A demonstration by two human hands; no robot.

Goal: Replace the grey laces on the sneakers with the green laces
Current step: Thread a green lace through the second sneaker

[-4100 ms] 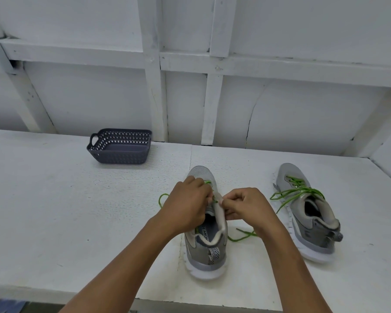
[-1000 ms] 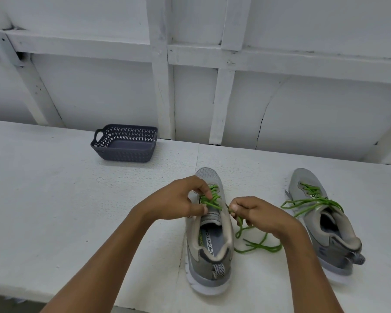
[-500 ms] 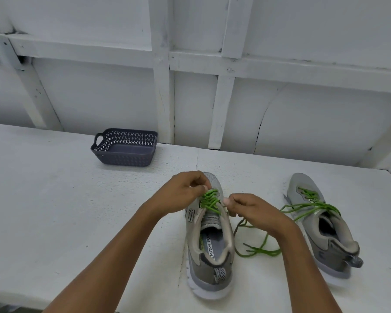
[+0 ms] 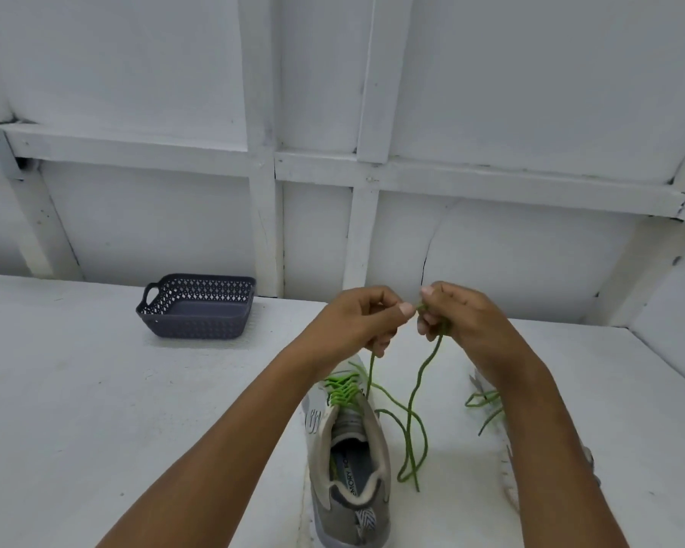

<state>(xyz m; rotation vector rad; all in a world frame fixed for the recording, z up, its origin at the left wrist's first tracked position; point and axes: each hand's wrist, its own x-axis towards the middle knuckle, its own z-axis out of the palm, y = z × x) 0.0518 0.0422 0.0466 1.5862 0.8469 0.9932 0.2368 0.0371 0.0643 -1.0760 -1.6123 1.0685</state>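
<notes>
Now both hands had come up off the eyelets. Half a second before, they were down low at the tongue of the sneaker (image 4: 349,448); at this moment they hovered well above it, knuckles almost touching. The left hand (image 4: 356,322) had its grip pinched on one end of the green lace (image 4: 412,409), and the right hand (image 4: 463,326) had its fingers curled round the other end. Both strands ran down to the top eyelets, the right one sagging into a loose loop on the desk (image 4: 95,389). The sneaker itself sat by the front edge, near the middle, with green crossings along its throat. That lift looked like the threading was finished here and the ends were being evened up, or a knot begun. The second sneaker (image 4: 509,468), toward the right edge, was mostly hidden by the right forearm but showed green lacing too. The basket (image 4: 198,310) stayed near the back edge. No grey laces were in sight.
</notes>
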